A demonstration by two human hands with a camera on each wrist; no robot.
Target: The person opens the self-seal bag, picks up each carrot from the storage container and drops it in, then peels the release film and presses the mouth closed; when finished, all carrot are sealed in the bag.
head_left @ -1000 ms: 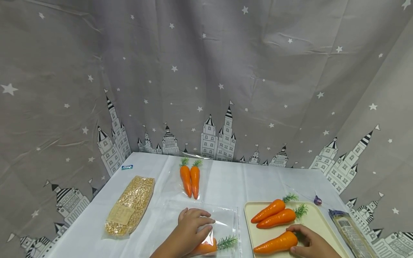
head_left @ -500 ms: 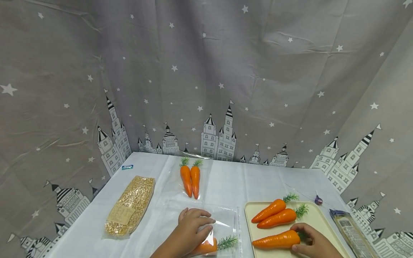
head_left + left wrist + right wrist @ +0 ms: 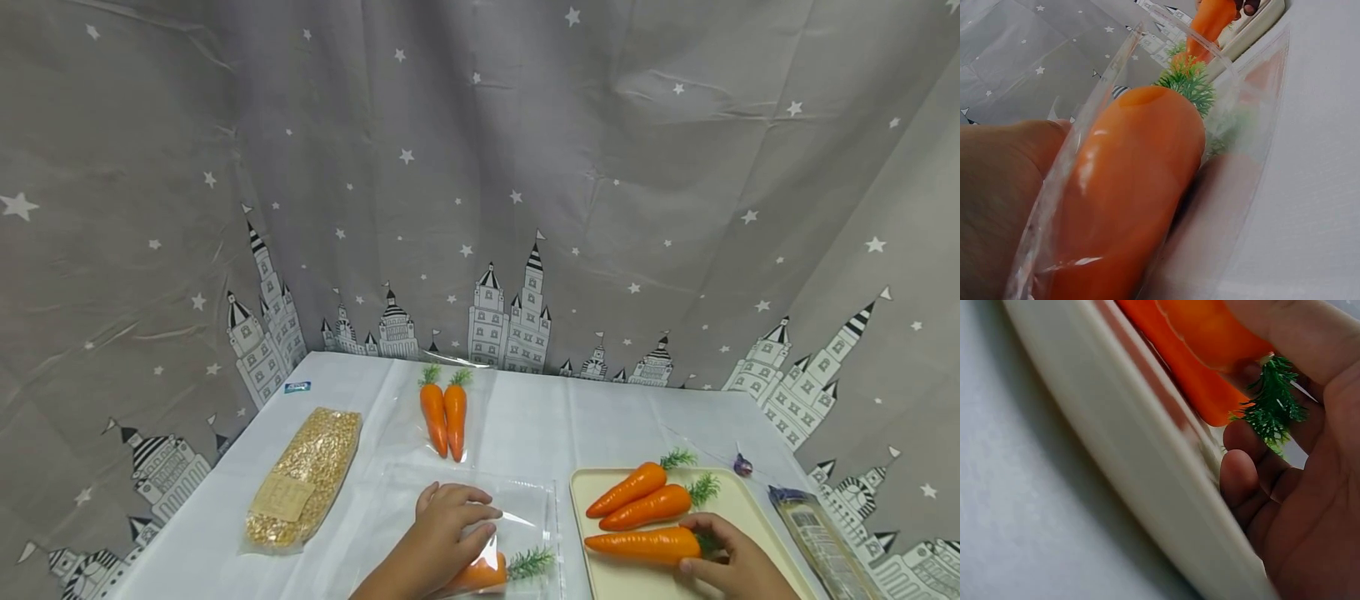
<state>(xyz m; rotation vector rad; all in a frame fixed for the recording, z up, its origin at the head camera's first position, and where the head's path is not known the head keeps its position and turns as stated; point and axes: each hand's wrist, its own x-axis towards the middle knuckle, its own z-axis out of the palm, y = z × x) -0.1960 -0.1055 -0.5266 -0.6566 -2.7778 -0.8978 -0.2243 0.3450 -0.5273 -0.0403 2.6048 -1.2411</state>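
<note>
My right hand (image 3: 723, 557) pinches an orange carrot (image 3: 637, 544) by its leafy top end over the cream tray (image 3: 750, 504). In the right wrist view, thumb and fingers lie round that carrot's thick end, near the green fronds (image 3: 1275, 394). Two more carrots (image 3: 628, 490) lie beside it on the tray. On the left, my left hand (image 3: 453, 533) rests with fingers spread on a clear plastic bag (image 3: 517, 508). A carrot (image 3: 486, 573) lies inside the bag, partly hidden by this hand; the left wrist view shows the carrot (image 3: 1135, 187) close up under the film.
Behind the left hand lies another clear bag (image 3: 401, 417) with two carrots (image 3: 442, 421). A bag of yellow grains (image 3: 303, 479) is at left, a small blue-green packet (image 3: 297, 387) farther back. A long package (image 3: 817, 542) and a small purple item (image 3: 742, 465) lie at right.
The carrot in my right hand has swung straighter and shifted slightly away from me, toward the other two on the tray. My left hand stays on the bag.
</note>
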